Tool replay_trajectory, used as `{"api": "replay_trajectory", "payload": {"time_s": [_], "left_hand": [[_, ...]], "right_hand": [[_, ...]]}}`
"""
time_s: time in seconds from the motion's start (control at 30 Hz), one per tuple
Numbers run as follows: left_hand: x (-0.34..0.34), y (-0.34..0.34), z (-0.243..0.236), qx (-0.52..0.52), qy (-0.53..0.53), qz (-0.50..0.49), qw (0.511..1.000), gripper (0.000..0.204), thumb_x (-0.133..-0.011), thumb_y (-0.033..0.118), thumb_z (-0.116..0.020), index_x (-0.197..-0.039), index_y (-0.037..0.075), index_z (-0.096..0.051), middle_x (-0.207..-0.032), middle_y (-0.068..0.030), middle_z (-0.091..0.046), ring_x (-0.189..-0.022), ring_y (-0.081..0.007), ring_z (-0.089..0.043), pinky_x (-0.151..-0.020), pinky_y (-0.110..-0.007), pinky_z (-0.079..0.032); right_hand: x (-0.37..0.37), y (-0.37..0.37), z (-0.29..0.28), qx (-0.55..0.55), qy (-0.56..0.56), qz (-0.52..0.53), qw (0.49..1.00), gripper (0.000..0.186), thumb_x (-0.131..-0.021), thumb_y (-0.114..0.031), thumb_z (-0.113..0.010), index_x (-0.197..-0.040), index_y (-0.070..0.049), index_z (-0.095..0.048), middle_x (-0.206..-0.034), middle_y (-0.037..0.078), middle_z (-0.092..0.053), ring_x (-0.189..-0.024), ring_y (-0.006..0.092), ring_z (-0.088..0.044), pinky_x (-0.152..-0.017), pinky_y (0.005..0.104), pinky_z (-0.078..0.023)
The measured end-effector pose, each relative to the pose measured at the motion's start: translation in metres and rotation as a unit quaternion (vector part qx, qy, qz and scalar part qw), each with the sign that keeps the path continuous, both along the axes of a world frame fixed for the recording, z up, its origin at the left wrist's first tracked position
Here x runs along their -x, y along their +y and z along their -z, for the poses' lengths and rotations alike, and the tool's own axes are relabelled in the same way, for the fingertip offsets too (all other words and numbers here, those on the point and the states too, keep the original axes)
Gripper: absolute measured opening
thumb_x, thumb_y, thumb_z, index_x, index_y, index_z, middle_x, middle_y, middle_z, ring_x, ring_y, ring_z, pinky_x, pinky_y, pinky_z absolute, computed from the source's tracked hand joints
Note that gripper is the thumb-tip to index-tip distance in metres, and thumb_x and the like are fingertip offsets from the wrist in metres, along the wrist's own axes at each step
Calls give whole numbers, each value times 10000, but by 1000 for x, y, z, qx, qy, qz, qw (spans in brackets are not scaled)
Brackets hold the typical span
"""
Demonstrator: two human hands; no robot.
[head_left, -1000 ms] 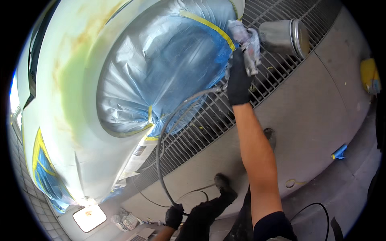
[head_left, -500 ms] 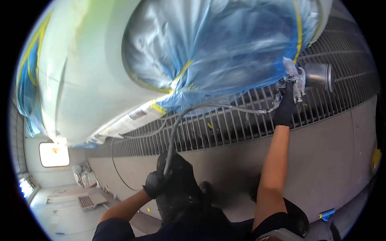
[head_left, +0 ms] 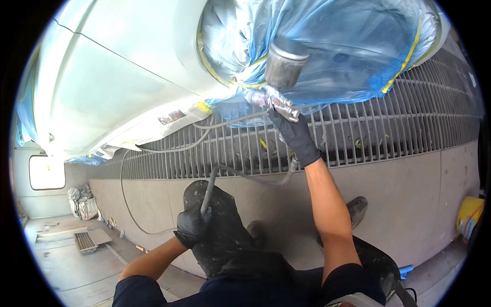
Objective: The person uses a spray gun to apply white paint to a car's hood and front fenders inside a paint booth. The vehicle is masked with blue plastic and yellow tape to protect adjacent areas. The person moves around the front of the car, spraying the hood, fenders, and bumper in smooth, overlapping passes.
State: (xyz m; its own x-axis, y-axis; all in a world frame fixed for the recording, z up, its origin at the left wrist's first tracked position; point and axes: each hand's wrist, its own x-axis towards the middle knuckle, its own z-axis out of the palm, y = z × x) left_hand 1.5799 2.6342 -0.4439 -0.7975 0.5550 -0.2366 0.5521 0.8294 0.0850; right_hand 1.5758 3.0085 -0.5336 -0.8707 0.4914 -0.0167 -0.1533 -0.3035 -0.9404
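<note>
"Which way is that spray gun (head_left: 280, 105) pointing?"

"Its wrapped-looking front is facing left, along the car (head_left: 128, 66), and its knobs (head_left: 293, 115) are facing right, dipping slightly. So the long axis is running roughly alongside the car. The metal cup (head_left: 284, 69) is rising on top, leaning a little right."

"And the hands?"

"They're working well apart. The right hand (head_left: 296, 137) is gripping the spray gun's handle; the left hand (head_left: 190, 225) is wrapping round the hose (head_left: 208, 193), near a leg (head_left: 220, 230)."

"Is there room?"

"The spray gun is showing over the grate (head_left: 353, 110), in front of the blue sheet's (head_left: 358, 36) lower edge. I can't tell how near they're sitting. The hose is looping across the grate's near edge, and grey floor (head_left: 399, 194) is stretching off right."

"What else are you seeing?"

"A bright window (head_left: 47, 172) is glowing at far left, a bundle (head_left: 83, 203) is slumping near it, and a yellow bucket (head_left: 468, 215) is standing at right."
</note>
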Motion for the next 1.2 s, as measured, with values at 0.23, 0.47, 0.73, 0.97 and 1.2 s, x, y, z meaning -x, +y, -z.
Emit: {"api": "replay_trajectory", "payload": {"time_s": [0.23,0.47,0.73,0.97,1.2], "left_hand": [[1,-31,6,-85,17,7,996,234,-866,233,-674,-795,35,-574,-593,-182,-588,-520,-380,-598,-488,-470,-471],[5,-22,-2,-47,-18,22,999,220,-873,258,-657,-811,57,-595,-656,-181,-617,-559,-374,-613,-510,-469,-480],[4,-14,8,-21,7,35,999,248,-875,293,-647,-801,60,-603,-652,-171,-623,-562,-375,-618,-518,-470,-487],[2,-15,8,-23,10,12,1000,310,-895,326,-630,-778,40,-612,-613,-196,-612,-522,-393,-602,-493,-491,-474],[3,-17,11,-21,32,-4,999,326,-889,351,-631,-787,41,-622,-587,-216,-598,-502,-408,-593,-487,-501,-474]], "right_hand": [[4,-1,-26,17,34,-37,999,331,-875,-234,-739,-1123,-33,-652,-915,-10,-640,-788,68,-550,-688,244,-466],[-16,-11,19,-101,-97,-14,990,331,-915,-266,-679,-1113,-1,-660,-914,42,-661,-807,98,-564,-706,291,-469],[-27,-28,40,-60,-30,20,998,296,-865,-154,-732,-1109,0,-664,-1006,53,-691,-877,105,-610,-771,281,-492],[-20,-5,8,-316,134,102,934,305,-887,-153,-697,-1137,-5,-604,-1032,68,-640,-926,158,-612,-870,311,-505],[-20,3,-18,-157,128,48,978,396,-873,-20,-668,-1249,17,-551,-1195,106,-618,-1038,164,-610,-889,305,-513]]}}
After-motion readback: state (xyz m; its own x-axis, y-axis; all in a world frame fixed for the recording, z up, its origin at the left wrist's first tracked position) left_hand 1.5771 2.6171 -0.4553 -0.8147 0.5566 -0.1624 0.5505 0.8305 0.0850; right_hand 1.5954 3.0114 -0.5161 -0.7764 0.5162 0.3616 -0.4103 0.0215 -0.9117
